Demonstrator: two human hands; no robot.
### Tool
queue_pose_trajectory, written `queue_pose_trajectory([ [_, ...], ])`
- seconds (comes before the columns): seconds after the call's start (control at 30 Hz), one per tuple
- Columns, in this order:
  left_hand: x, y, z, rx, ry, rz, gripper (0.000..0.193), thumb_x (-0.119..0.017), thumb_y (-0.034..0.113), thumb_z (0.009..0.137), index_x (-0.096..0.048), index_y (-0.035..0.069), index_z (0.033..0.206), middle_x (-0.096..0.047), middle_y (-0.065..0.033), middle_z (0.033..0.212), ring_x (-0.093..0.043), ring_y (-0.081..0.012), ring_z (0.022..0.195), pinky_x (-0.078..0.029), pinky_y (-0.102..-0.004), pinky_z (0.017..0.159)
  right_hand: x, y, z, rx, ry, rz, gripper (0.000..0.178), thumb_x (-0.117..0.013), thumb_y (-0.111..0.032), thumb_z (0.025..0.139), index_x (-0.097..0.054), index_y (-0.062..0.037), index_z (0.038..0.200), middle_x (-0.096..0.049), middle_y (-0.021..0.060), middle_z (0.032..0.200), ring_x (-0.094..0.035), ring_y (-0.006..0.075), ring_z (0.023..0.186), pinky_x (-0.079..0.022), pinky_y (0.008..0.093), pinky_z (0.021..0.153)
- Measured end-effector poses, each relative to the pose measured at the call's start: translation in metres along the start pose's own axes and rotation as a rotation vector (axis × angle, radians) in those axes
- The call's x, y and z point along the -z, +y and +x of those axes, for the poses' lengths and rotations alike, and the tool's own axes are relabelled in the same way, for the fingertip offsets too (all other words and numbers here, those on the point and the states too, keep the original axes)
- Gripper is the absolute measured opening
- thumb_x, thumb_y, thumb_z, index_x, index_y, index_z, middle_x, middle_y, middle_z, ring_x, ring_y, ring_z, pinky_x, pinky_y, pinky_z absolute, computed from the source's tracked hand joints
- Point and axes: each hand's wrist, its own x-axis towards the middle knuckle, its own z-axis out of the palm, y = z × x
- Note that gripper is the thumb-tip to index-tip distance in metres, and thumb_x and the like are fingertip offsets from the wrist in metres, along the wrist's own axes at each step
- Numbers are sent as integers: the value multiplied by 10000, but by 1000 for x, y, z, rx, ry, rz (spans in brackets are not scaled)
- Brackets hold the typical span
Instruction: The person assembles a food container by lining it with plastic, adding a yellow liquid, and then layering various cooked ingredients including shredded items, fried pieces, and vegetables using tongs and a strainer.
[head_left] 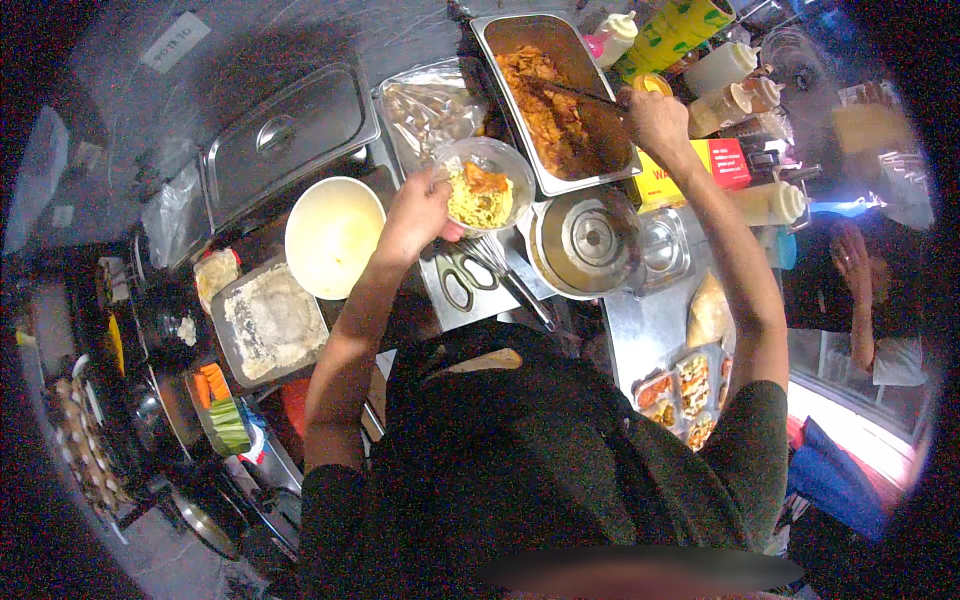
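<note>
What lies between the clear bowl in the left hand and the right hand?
In the head view, a steel pan of orange food; the right hand holds a dark utensil in it.

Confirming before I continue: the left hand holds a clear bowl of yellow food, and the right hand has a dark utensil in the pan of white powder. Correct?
One slip: the head view shows the dark utensil in the steel pan of orange-brown food. The rest stands: the left hand holds the clear bowl of yellow food, the right hand the utensil.
</note>
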Motion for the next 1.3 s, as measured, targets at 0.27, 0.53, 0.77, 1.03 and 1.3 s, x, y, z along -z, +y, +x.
queue_pose_trajectory([
  [0.27,6,-4,7,34,-12,-12,330,-391,168,918,-478,-85,1111,-618,-142,755,-601,-181,492,-514,-263,420,23,39,-28,-58,14,155,305,-648,-316,734,-651,-216,1022,-651,143,841,-627,317,788,-489,424,693],
  [0.53,2,-7,11,2,-22,-6,325,-382,178,927,-493,-62,1116,-619,-139,756,-606,-176,505,-515,-261,425,-10,32,8,-43,88,112,304,-605,-257,772,-589,-106,1035,-636,192,812,-624,334,801,-502,428,665],
  [0.77,2,-11,9,10,12,1,330,-381,150,895,-505,-62,1115,-620,-162,710,-617,-207,482,-518,-290,445,-14,1,32,155,199,-138,143,-493,-119,802,-633,-96,818,-651,131,747,-655,288,697,-526,408,569],
  [1.03,6,-10,7,1,13,39,391,-408,262,932,-495,-61,1134,-625,-146,759,-609,-179,501,-510,-258,418,26,26,1,118,230,-112,96,-566,-150,753,-643,-94,766,-653,134,732,-657,273,669,-533,372,554],
  [1.3,3,-18,18,-9,31,15,343,-400,169,901,-484,-68,1134,-624,-164,773,-609,-190,493,-510,-272,423,59,50,-35,29,-21,73,327,-640,-294,744,-630,-204,1058,-652,132,840,-629,310,767,-496,418,680],
])
